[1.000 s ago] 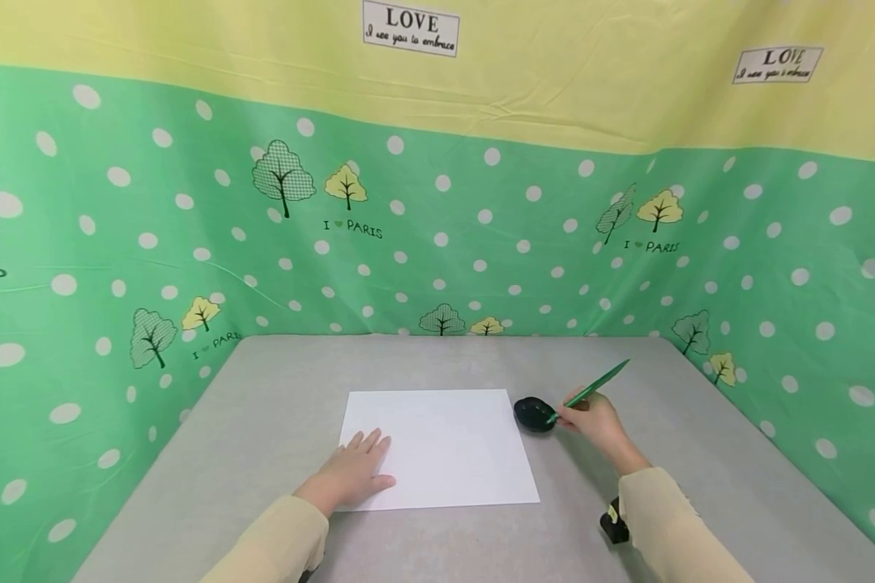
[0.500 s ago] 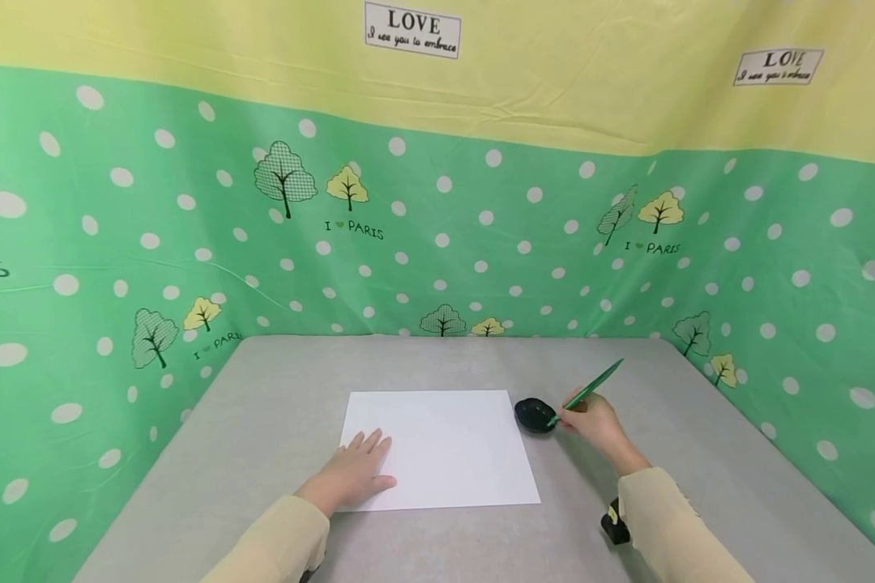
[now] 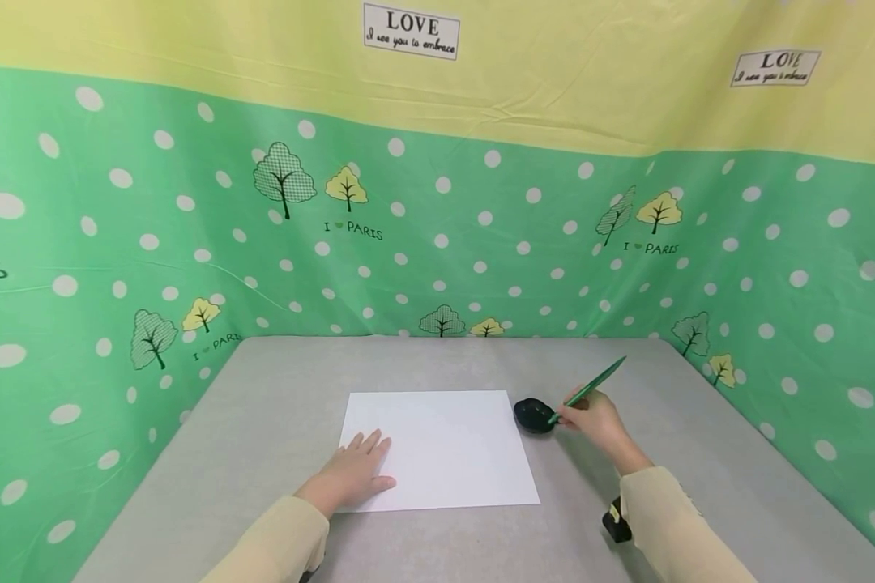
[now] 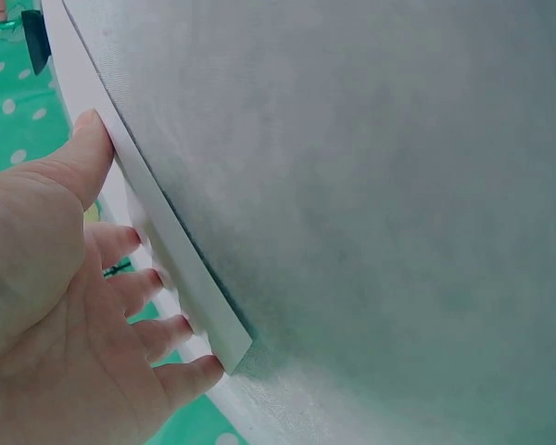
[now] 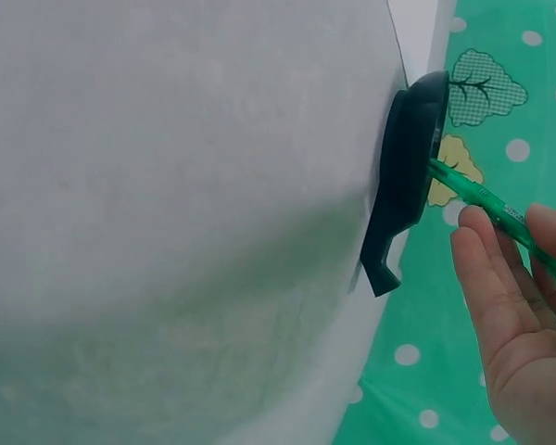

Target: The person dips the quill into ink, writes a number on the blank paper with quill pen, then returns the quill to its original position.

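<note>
A white sheet of paper [image 3: 455, 453] lies on the grey table. My left hand [image 3: 353, 472] rests on its left side with fingers spread and straight. In the left wrist view, the fingertips [image 4: 171, 334] touch the sheet near its edge. To the right of the paper stands a small black dish [image 3: 532, 413]. My right hand [image 3: 594, 421] pinches a slim green pen [image 3: 603, 379] between thumb and fingers, its upper end slanting up to the right. The right wrist view shows the pen's tip at the dish's rim; the very point is hidden inside.
A green and yellow cloth [image 3: 437, 186] with dots and trees hangs behind and along both sides of the table [image 3: 445, 364]. A small black device [image 3: 616, 522] sits at my right sleeve [image 3: 671, 518].
The pen's upper end tilts slightly back and forth while its tip stays at the dish. My left hand and the paper keep their places.
</note>
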`<move>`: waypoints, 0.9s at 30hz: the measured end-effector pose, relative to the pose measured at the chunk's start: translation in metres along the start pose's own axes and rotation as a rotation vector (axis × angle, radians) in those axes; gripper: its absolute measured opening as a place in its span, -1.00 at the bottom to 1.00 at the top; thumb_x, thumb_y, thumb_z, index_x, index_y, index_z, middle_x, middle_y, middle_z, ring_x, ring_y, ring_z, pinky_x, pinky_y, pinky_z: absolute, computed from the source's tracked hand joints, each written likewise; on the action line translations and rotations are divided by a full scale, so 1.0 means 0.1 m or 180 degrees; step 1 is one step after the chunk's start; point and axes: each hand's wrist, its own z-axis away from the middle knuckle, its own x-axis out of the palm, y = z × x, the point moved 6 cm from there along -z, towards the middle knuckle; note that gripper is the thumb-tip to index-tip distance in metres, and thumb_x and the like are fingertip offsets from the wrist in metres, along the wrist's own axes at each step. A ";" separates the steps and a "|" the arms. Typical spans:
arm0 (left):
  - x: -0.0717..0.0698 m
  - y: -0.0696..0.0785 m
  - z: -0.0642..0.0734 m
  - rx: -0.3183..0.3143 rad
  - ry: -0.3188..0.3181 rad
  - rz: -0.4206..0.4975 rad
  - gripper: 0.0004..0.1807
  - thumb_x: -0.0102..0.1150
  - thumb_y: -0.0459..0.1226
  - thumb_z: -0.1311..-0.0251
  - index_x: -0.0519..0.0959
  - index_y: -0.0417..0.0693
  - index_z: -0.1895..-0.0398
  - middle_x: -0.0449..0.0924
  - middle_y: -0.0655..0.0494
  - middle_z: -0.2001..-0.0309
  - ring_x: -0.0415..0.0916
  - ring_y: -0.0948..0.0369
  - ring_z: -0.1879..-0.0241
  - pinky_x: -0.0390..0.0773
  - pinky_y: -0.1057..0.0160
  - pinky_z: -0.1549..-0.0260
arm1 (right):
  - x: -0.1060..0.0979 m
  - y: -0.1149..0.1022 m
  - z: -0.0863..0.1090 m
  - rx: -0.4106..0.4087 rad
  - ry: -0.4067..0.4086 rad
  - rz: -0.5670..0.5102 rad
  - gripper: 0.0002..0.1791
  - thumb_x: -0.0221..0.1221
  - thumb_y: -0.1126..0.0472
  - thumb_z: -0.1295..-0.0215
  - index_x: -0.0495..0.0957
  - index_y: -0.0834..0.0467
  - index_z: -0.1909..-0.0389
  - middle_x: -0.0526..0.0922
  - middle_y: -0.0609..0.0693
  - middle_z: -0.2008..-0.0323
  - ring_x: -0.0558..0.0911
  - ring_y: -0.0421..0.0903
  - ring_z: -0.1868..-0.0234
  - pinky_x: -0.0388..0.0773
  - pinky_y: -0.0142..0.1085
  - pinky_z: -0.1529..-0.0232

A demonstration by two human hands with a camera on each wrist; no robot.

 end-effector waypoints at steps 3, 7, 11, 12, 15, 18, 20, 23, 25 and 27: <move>-0.01 0.01 0.01 0.0001 -0.0002 0.0014 -0.29 0.10 -0.01 -0.19 0.25 -0.30 -0.27 0.11 -0.26 -0.32 -0.03 -0.24 -0.29 0.03 -0.23 -0.18 | -0.02 -0.04 0.01 -0.0021 0.0009 0.0009 -0.89 0.14 0.46 -0.16 0.42 0.43 0.34 0.59 0.15 0.44 0.63 -0.03 0.40 0.62 -0.19 0.31; -0.02 0.01 0.01 0.0004 0.0005 0.0012 -0.29 0.11 -0.01 -0.19 0.25 -0.30 -0.27 0.11 -0.26 -0.31 -0.03 -0.23 -0.29 0.03 -0.23 -0.18 | -0.05 -0.10 0.02 -0.0073 0.0041 0.0017 -0.88 0.14 0.47 -0.16 0.43 0.45 0.33 0.60 0.17 0.44 0.64 0.03 0.38 0.62 -0.19 0.31; -0.02 0.01 0.02 0.0010 0.0020 0.0010 -0.29 0.11 -0.02 -0.19 0.25 -0.30 -0.27 0.12 -0.25 -0.31 -0.02 -0.23 -0.29 0.04 -0.22 -0.18 | -0.08 -0.16 0.03 -0.0098 0.0070 -0.0002 -0.87 0.13 0.46 -0.17 0.43 0.47 0.32 0.61 0.20 0.43 0.64 0.10 0.35 0.61 -0.18 0.30; -0.02 0.01 0.02 0.0008 0.0023 0.0007 -0.29 0.12 -0.01 -0.18 0.25 -0.30 -0.27 0.12 -0.25 -0.31 -0.02 -0.23 -0.29 0.04 -0.22 -0.18 | -0.09 -0.18 0.03 -0.0100 0.0076 -0.0018 -0.87 0.13 0.46 -0.17 0.43 0.47 0.31 0.61 0.21 0.42 0.64 0.12 0.33 0.61 -0.17 0.29; -0.01 0.01 0.02 0.0000 0.0032 0.0002 -0.29 0.12 -0.01 -0.18 0.25 -0.29 -0.27 0.12 -0.25 -0.31 -0.02 -0.23 -0.29 0.04 -0.22 -0.18 | -0.11 -0.24 0.02 -0.0107 0.0090 -0.0020 -0.86 0.14 0.44 -0.18 0.43 0.46 0.30 0.61 0.22 0.40 0.64 0.14 0.31 0.61 -0.18 0.27; -0.01 0.00 0.01 -0.0010 0.0033 -0.0012 -0.29 0.12 -0.01 -0.18 0.25 -0.29 -0.27 0.12 -0.25 -0.31 -0.02 -0.22 -0.30 0.04 -0.22 -0.18 | -0.12 -0.31 0.01 -0.0160 0.0095 -0.0039 -0.85 0.15 0.44 -0.18 0.42 0.47 0.30 0.61 0.21 0.40 0.64 0.10 0.32 0.61 -0.20 0.26; -0.01 0.00 0.01 -0.0013 0.0027 -0.0019 -0.29 0.12 -0.01 -0.18 0.25 -0.29 -0.27 0.12 -0.25 -0.32 -0.02 -0.22 -0.30 0.04 -0.22 -0.18 | -0.13 -0.36 0.00 -0.0200 0.0101 -0.0032 -0.85 0.15 0.43 -0.18 0.42 0.47 0.30 0.60 0.21 0.40 0.65 0.07 0.33 0.61 -0.21 0.26; -0.01 -0.01 0.01 -0.0009 0.0012 0.0003 -0.28 0.11 -0.01 -0.18 0.25 -0.28 -0.28 0.11 -0.25 -0.32 -0.03 -0.23 -0.30 0.03 -0.22 -0.18 | -0.14 -0.43 -0.02 -0.0239 0.0105 -0.0053 -0.85 0.14 0.42 -0.20 0.42 0.47 0.30 0.61 0.21 0.40 0.65 0.06 0.32 0.61 -0.24 0.26; -0.01 -0.01 0.01 -0.0011 0.0002 0.0024 -0.28 0.11 0.00 -0.18 0.25 -0.28 -0.28 0.10 -0.25 -0.32 -0.04 -0.23 -0.30 0.02 -0.23 -0.18 | -0.14 -0.46 -0.04 -0.0253 0.0102 -0.0036 -0.85 0.13 0.41 -0.22 0.43 0.45 0.29 0.61 0.21 0.39 0.65 0.07 0.30 0.60 -0.24 0.26; -0.01 0.00 0.01 -0.0011 -0.0007 0.0045 -0.28 0.10 -0.01 -0.18 0.25 -0.28 -0.28 0.10 -0.25 -0.33 -0.05 -0.24 -0.30 0.02 -0.23 -0.19 | -0.15 -0.50 -0.05 -0.0269 0.0096 -0.0048 -0.84 0.12 0.39 -0.23 0.43 0.45 0.29 0.61 0.22 0.37 0.65 0.06 0.29 0.60 -0.26 0.26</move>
